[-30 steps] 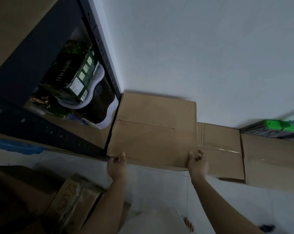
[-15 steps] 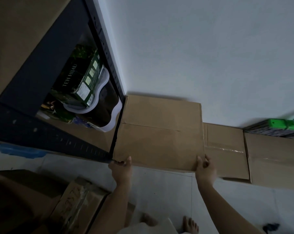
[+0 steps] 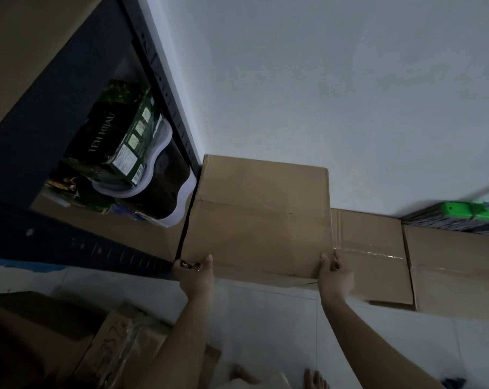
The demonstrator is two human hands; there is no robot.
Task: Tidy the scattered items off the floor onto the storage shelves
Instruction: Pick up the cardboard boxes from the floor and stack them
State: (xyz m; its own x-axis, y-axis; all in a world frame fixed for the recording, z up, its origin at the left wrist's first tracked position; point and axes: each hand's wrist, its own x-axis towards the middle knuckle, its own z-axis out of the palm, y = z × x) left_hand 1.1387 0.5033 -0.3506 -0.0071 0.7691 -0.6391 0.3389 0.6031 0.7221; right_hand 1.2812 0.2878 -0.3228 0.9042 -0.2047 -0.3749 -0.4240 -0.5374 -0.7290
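Left hand (image 3: 195, 276): I see it gripping the cardboard box's (image 3: 260, 217) near left corner.
Right hand (image 3: 336, 276): gripping the near right corner.
Box: on the floor (image 3: 265, 318), touching the dark shelf (image 3: 159, 265), against the wall (image 3: 322, 80).

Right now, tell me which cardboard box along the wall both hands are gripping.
The leftmost box, against the dark shelf post: left hand and right hand grip its near corners. The two boxes right of it go untouched.
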